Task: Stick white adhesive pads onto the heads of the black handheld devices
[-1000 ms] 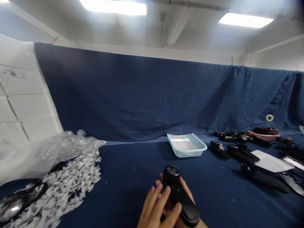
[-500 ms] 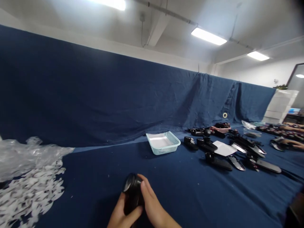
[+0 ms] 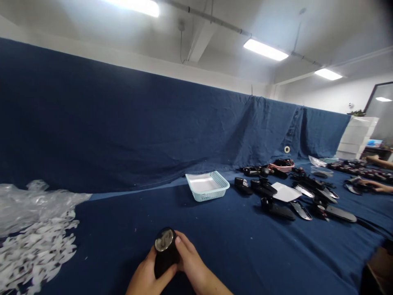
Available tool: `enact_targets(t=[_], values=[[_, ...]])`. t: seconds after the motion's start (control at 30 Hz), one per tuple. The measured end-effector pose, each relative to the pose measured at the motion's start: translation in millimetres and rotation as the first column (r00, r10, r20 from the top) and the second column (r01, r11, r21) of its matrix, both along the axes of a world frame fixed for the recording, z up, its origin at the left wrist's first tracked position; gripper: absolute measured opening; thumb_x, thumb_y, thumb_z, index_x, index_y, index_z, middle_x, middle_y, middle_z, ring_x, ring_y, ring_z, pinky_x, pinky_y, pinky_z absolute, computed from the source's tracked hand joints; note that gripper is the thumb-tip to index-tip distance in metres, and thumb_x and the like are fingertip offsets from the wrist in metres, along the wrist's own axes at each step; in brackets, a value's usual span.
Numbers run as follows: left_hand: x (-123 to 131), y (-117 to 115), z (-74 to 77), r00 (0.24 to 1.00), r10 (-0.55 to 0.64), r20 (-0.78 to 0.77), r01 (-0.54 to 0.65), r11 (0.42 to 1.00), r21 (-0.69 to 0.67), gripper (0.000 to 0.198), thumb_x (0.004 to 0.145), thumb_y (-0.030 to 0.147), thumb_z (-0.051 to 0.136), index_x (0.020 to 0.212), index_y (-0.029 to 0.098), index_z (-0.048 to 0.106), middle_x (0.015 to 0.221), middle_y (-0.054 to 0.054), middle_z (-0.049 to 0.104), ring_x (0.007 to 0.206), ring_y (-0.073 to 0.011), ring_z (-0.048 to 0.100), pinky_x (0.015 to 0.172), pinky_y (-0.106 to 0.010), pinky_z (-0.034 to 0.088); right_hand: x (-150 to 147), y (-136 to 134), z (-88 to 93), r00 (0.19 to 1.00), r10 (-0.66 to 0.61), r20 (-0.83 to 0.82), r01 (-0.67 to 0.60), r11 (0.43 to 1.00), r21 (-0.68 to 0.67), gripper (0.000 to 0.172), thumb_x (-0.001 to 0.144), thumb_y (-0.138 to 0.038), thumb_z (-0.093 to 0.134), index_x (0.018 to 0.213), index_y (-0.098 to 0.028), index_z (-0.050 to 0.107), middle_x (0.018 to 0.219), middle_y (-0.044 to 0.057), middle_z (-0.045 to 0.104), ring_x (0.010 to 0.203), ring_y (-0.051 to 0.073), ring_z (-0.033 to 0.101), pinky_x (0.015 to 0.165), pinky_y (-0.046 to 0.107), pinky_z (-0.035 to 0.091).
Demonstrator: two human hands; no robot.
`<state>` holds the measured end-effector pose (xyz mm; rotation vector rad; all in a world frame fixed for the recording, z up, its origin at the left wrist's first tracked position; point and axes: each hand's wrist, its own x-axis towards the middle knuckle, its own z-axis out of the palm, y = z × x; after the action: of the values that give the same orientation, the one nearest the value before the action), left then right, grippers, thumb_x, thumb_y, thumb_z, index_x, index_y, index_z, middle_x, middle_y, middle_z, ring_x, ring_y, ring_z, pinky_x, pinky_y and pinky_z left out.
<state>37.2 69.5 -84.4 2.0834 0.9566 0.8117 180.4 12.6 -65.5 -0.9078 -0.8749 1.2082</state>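
Observation:
Both my hands hold one black hand-held device [image 3: 164,253] upright near the bottom middle of the view, its round silvery head facing up. My left hand [image 3: 144,276] wraps its lower body from the left, thumb across the front. From the right, my right hand [image 3: 193,266] closes its fingers round the device just under the head. Below them lies the table's dark blue cloth [image 3: 129,229].
A pale blue basket [image 3: 207,185] stands at the back middle. Several black devices [image 3: 276,211] and a white sheet [image 3: 285,191] lie to the right. Clear plastic wrap [image 3: 30,203] and white paper scraps [image 3: 33,246] cover the left. Another person's arms [image 3: 376,186] work at far right.
The view swung right and the white boxes left the frame. The device turned from lying along my right palm to standing upright, head up, gripped by both hands.

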Motion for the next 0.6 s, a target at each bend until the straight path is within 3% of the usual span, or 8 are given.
enact_targets(t=[0.33,0.47,0.6], values=[[-0.2,0.0,8.5,1.0,0.017,0.002,-0.017,1.0,0.014,0.06,0.077,0.052,0.065,0.126,0.019,0.055,0.114,-0.008,0.072,0.108,-0.0306,0.067,0.09,-0.036,0.055,-1.0,-4.5,-2.4,0.965,-0.179,0.191,0.156,0.979,0.131,0.052,0.088,-0.06,0.054,0.121,-0.02,0.063,0.115,0.007,0.069,0.11,0.024,0.061,0.098,0.037,0.045],[-1.6,1.7,10.1,0.997,0.07,-0.011,-0.069,0.995,0.067,0.056,0.076,0.05,0.064,0.123,0.021,0.056,0.108,-0.005,0.075,0.101,-0.0293,0.07,0.084,-0.032,0.057,2.2,2.0,-7.1,0.915,-0.256,0.313,0.231,0.966,0.115,0.053,0.088,-0.062,0.052,0.116,-0.019,0.066,0.096,0.008,0.072,0.085,0.024,0.067,0.073,0.035,0.053],[-6.9,5.4,8.6,0.971,0.189,-0.149,-0.163,0.972,0.168,0.054,0.076,0.05,0.06,0.122,0.022,0.056,0.111,-0.008,0.073,0.102,-0.0329,0.069,0.081,-0.038,0.057,20.3,0.0,-5.8,0.835,-0.323,0.446,0.3,0.946,0.125,0.049,0.088,-0.057,0.053,0.109,-0.016,0.07,0.079,0.007,0.07,0.063,0.02,0.065,0.057,0.03,0.049]])
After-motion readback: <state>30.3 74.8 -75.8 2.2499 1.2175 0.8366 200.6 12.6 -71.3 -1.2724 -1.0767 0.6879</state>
